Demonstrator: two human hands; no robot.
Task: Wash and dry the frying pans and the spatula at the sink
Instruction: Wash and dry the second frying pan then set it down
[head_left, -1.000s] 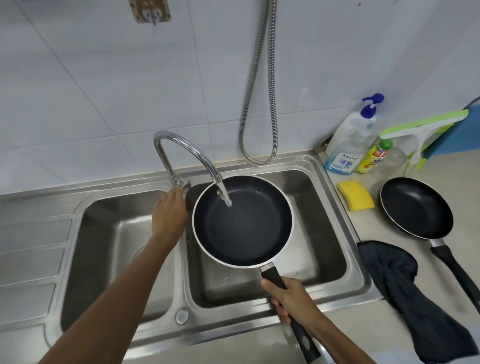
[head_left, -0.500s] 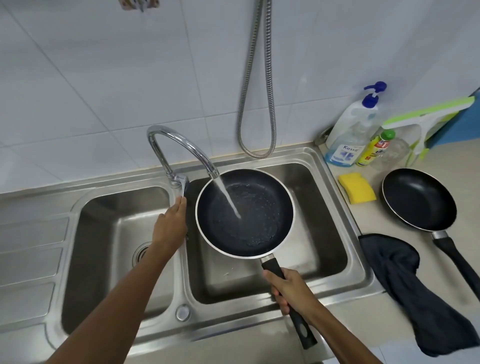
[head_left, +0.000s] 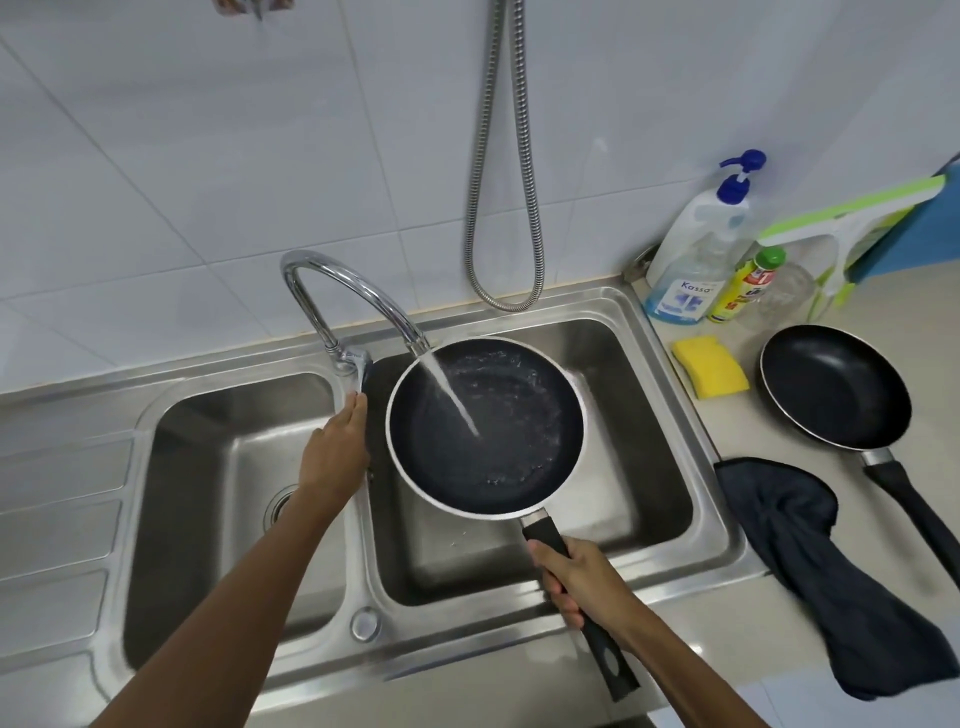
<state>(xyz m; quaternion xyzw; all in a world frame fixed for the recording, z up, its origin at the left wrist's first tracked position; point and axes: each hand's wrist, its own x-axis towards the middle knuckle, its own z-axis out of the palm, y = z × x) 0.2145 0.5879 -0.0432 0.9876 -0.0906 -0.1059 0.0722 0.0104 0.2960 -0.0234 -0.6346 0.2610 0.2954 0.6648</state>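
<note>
So the right-hand grip (head_left: 587, 582) is clamped around the black handle (head_left: 543, 532) of the frying pan (head_left: 519, 457), low and right of centre in the frame. The pan sits up and to the left of that grip, held over the right basin of the sink (head_left: 670, 415) and roughly level. Its long axis runs from the handle end at lower right up toward the tap (head_left: 353, 296) in the middle. Water from the spout lands inside the pan and pools there.

The left-hand grip (head_left: 335, 457) has its fingers fairly straight, with the tips at the tap lever (head_left: 356, 366). It's not wrapped around anything as far as I can see.

The bit that matters, I reckon, is that the yellow sponge (head_left: 710, 366) and the soap bottle (head_left: 691, 260) are on the desk right of the sink, on the far side of the pan from the free grip. So the left one has to reach across the pan, or the pan gets set down first.

The second pan (head_left: 836, 387) is on the desk at right, with a dark cloth (head_left: 831, 571) below it. I can't spot the spatula anywhere.
</note>
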